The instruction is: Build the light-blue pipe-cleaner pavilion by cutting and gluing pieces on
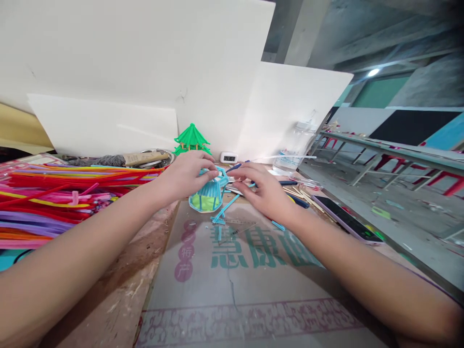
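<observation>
A small light-blue model (206,195), its ribs looking like pipe cleaners over a yellow-green base, stands at the far edge of a printed plastic sheet (203,299). My left hand (188,175) is closed over its upper left side, thumb and fingers gripping it. On its right side, my right hand (263,186) has thumb and fingers bent close together; what lies between them is too small to make out. Cut light-blue strips (226,208) lie in front of the model. Behind my left hand rises a green pagoda-like model (192,137).
At left lies a heap of coloured pipe cleaners (43,193). A small digital clock (229,157) and a plastic bottle (292,150) stand at the back. To the right are thin wooden sticks (312,199) and a phone (344,220). White boards (137,58) close off the back.
</observation>
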Demonstrator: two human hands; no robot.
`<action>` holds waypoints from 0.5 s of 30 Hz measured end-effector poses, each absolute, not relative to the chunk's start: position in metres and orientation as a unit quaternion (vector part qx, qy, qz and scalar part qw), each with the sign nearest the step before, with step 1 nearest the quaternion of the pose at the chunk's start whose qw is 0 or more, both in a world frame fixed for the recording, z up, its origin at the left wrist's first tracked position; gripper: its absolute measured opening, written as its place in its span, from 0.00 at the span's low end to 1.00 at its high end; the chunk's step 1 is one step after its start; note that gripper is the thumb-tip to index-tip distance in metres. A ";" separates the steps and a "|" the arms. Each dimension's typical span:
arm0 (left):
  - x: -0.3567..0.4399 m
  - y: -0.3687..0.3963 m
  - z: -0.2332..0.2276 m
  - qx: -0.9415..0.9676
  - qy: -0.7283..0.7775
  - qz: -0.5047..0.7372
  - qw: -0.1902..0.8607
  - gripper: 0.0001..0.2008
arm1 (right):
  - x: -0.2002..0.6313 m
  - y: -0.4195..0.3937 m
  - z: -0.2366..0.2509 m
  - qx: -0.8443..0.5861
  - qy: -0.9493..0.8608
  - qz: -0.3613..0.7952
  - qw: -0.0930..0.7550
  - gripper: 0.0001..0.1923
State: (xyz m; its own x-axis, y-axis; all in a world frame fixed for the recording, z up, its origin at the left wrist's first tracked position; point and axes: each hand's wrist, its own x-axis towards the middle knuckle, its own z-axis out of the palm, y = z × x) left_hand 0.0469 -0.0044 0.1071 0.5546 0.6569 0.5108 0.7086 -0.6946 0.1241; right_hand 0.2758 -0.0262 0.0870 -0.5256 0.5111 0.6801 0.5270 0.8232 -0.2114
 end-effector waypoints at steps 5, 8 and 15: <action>0.058 -0.015 0.104 -0.856 -0.419 -0.294 0.078 0.20 | 0.266 -0.022 0.044 -0.356 -0.834 0.017 0.421 0.07; 0.063 -0.015 0.105 -0.846 -0.439 -0.280 0.114 0.20 | 0.264 -0.018 0.023 -0.370 -0.817 0.063 0.437 0.07; 0.080 -0.024 0.124 -0.849 -0.458 -0.202 0.172 0.13 | 0.261 -0.020 0.016 -0.367 -0.827 0.079 0.418 0.06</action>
State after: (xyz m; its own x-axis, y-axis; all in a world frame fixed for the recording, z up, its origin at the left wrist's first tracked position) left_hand 0.0799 -0.0241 0.1245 0.4996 0.7075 0.4999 0.8461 -0.5223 -0.1063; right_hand 0.2614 -0.0203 0.0161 -0.3807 0.6737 0.6334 0.5408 0.7179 -0.4385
